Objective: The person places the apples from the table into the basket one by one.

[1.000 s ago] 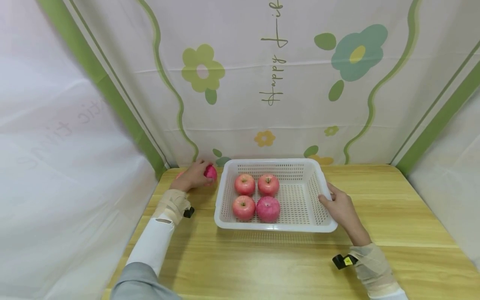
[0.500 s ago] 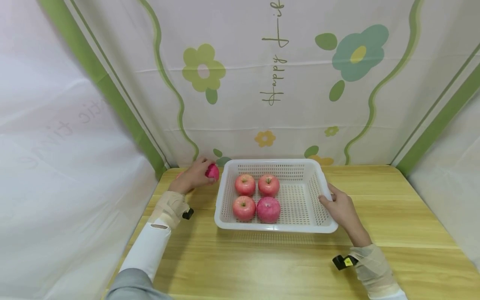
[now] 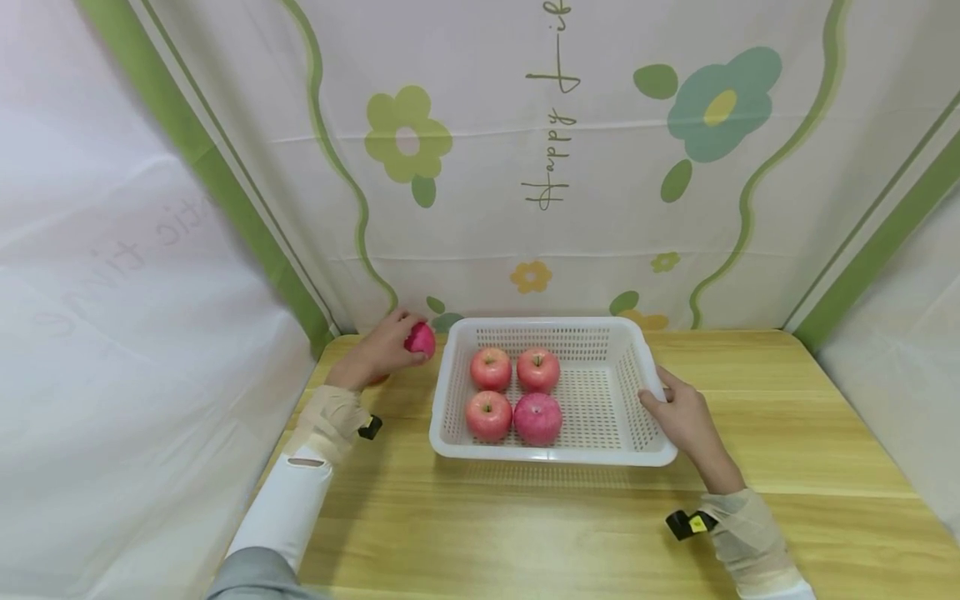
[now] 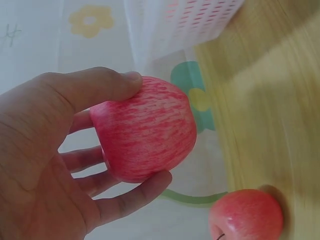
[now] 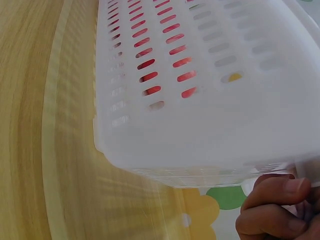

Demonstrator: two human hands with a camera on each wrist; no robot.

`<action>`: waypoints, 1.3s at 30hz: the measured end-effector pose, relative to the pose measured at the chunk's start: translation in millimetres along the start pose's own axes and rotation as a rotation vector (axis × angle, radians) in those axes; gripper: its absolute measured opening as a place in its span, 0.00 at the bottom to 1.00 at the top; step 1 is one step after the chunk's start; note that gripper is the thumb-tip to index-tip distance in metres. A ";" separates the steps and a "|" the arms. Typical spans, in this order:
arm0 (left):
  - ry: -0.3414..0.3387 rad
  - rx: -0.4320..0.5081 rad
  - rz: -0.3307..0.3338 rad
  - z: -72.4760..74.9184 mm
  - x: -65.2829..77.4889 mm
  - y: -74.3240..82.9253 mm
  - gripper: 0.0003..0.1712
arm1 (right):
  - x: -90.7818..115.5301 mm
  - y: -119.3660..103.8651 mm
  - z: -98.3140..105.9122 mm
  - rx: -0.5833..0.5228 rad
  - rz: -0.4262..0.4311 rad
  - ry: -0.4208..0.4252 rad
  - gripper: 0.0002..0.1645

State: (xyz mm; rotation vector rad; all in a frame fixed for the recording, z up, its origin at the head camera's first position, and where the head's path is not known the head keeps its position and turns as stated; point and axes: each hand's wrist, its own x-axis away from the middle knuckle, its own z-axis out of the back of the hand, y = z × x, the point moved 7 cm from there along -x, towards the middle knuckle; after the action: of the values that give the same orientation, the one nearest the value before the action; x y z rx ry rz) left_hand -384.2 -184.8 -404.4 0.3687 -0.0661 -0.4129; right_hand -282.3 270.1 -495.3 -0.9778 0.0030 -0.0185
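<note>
My left hand (image 3: 381, 348) holds a deep pink, streaked apple (image 4: 145, 130) between the thumb and curled fingers, beside the basket's left end. In the left wrist view that apple shows against the back cloth, apart from the tabletop. Another red apple (image 4: 247, 216) lies on the table close by, mostly hidden under the hand in the head view. My right hand (image 3: 678, 415) grips the right rim of a white plastic basket (image 3: 551, 455), thumb over the edge. Inside its left half sit three light red apples (image 3: 490, 415) and one deeper pink apple (image 3: 537, 418).
A wooden table (image 3: 525, 533) carries the basket near its back edge. White cloth with printed flowers (image 3: 408, 137) hangs behind and along both sides. The basket's perforated wall (image 5: 210, 115) fills much of the right wrist view.
My left hand has shifted slightly, ending a little up and left with the pink apple, and the left forearm has swung left. The right hand and the basket stay in place.
</note>
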 end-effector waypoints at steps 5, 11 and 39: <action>0.002 0.013 -0.005 4.0 3.8 4.6 0.39 | -0.3 0.5 0.5 0.000 -0.002 0.000 0.43; -0.004 0.020 -0.001 6.3 7.8 13.1 0.39 | 0.6 0.5 0.8 -0.002 -0.002 -0.007 0.43; 0.007 -0.107 -0.128 15.9 2.2 61.9 0.37 | 0.0 1.9 0.7 -0.005 -0.004 -0.003 0.43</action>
State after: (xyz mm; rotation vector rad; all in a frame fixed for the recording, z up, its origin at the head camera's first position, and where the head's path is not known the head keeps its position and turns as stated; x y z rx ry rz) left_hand -360.9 -138.4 -367.2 0.2697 -0.0131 -0.5392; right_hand -282.3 271.8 -496.5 -0.9827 -0.0014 -0.0206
